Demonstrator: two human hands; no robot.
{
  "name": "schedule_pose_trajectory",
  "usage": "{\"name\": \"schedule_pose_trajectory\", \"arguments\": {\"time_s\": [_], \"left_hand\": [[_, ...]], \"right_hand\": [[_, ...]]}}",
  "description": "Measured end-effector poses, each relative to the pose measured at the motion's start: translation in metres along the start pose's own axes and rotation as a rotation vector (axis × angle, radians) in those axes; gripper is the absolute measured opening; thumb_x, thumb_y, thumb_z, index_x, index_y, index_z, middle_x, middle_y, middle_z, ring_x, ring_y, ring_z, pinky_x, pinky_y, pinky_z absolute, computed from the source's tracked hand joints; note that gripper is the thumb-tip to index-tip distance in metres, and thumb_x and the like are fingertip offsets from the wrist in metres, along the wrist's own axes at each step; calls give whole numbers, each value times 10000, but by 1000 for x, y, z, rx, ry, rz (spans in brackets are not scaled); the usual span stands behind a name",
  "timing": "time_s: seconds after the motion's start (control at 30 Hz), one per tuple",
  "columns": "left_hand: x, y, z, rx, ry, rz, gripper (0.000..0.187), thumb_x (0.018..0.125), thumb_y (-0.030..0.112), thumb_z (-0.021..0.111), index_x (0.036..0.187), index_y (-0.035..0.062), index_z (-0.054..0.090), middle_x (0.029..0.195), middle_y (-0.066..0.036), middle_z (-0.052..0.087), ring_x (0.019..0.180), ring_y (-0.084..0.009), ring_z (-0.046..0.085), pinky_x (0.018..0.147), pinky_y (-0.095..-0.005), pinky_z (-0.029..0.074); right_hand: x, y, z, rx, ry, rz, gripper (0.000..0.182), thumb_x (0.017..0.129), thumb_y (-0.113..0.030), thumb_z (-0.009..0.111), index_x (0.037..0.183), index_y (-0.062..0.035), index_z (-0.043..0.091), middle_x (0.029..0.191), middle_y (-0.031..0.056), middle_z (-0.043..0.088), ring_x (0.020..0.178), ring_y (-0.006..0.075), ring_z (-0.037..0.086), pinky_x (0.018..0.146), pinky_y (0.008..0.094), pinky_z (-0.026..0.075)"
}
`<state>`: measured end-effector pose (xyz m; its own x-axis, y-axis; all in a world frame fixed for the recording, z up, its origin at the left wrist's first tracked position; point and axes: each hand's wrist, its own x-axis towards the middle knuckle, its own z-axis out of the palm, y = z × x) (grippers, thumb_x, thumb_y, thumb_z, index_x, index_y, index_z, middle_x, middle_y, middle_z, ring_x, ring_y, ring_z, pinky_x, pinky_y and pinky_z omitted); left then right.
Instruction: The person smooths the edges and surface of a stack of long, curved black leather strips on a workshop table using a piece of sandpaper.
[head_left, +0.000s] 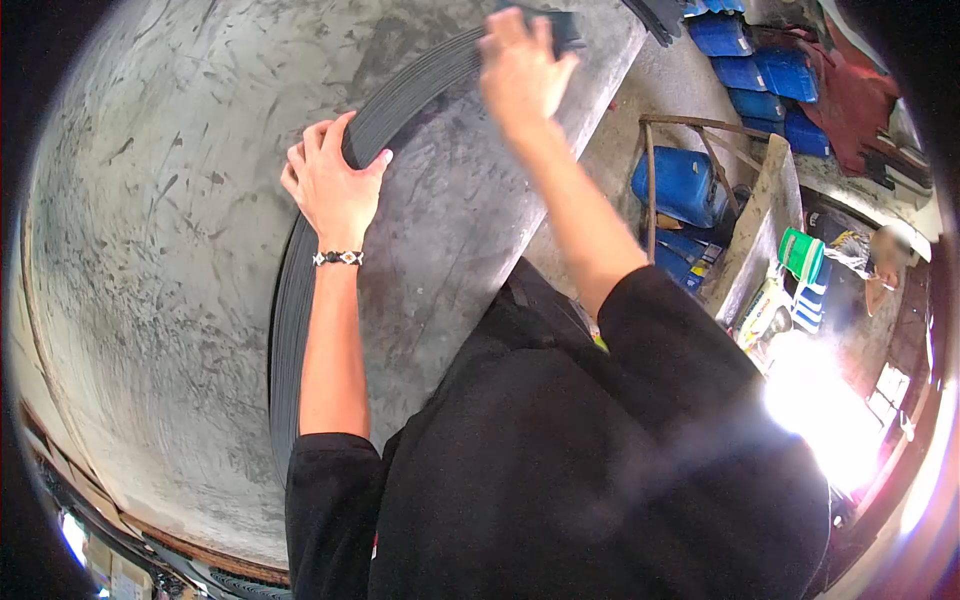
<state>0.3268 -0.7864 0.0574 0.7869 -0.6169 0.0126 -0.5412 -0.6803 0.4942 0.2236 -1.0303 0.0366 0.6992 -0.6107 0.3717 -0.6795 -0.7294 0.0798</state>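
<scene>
A long curved bundle of thin dark grey strips (418,88) lies on edge in an arc across the grey worktop (440,230). My left hand (335,185) wears a beaded bracelet and is closed over the bundle near its middle, fingers on the outer side and thumb on the inner. Farther up, at the bundle's far end, my right hand (522,78) lies over the strips with fingers apart, slightly blurred. A dark flat piece (566,30) shows beside its fingers; part of it is hidden under the hand.
More dark strips (655,18) stick out at the worktop's upper right corner. Past the right edge are blue plastic containers (680,185), a wooden frame (648,165) and a green bucket (801,255). A person (888,262) is in the far right background.
</scene>
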Motion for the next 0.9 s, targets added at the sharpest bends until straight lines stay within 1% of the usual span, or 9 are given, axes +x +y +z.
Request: {"name": "schedule_pose_trajectory", "arguments": {"time_s": [0.17,0.27,0.37,0.43,0.57,0.63,0.7,0.77,0.9], "left_hand": [[2,-20,24,46,36,24,701,724,355,967,1373,234,731,1349,38,664,1289,-268,571,1166,-499,364],[2,-2,7,-16,28,2,689,719,355,971,1361,250,741,1342,46,669,1271,-272,581,1141,-493,390],[-1,-6,6,-12,32,-13,691,704,366,981,1347,252,753,1330,57,675,1271,-264,585,1134,-489,402],[1,-2,8,-3,24,-31,688,706,369,980,1345,251,755,1327,60,677,1271,-262,585,1135,-489,402],[1,-6,12,19,22,-18,682,728,410,965,1359,268,749,1354,84,671,1295,-248,584,1123,-497,423],[-1,-7,11,4,29,-2,676,733,407,961,1359,262,749,1359,72,672,1288,-248,587,1124,-484,426],[0,-6,8,-26,46,2,672,737,410,958,1358,259,750,1357,66,672,1285,-251,588,1123,-475,428],[2,-4,8,-28,57,12,657,719,336,968,1330,241,745,1335,51,672,1261,-269,592,1118,-476,437],[2,-19,26,57,55,61,670,745,387,950,1363,243,735,1346,43,669,1263,-263,595,1113,-471,439]], "right_hand": [[-73,-97,-57,243,-57,-452,413,928,-294,706,1335,-245,753,1476,12,666,1442,326,535,1017,631,460],[-10,-37,-53,80,-195,-304,360,979,-263,687,1335,-271,743,1416,-58,692,1350,192,584,946,606,490],[11,-10,-1,-45,73,-90,389,946,-223,703,1331,-255,739,1417,-34,689,1335,206,586,904,575,470],[-16,-73,-65,31,-242,-191,433,931,-266,734,1364,-245,733,1492,-47,662,1408,226,554,967,613,458],[-54,-77,-66,184,-66,-511,443,901,-279,757,1340,-226,736,1409,-45,684,1401,232,556,972,573,463],[-13,-42,-58,144,-200,-273,335,930,-232,721,1265,-230,742,1416,-64,672,1356,243,575,931,579,467],[6,-10,-9,182,16,-66,407,1094,-289,565,1434,-106,694,1422,110,732,1358,329,642,1030,649,475],[-10,-55,-38,45,-111,-163,370,907,-290,737,1274,-244,755,1414,-15,670,1368,239,554,962,638,454],[-70,-88,-51,272,-56,-487,389,932,-296,718,1316,-237,735,1444,-28,641,1409,287,524,964,651,458]]}}
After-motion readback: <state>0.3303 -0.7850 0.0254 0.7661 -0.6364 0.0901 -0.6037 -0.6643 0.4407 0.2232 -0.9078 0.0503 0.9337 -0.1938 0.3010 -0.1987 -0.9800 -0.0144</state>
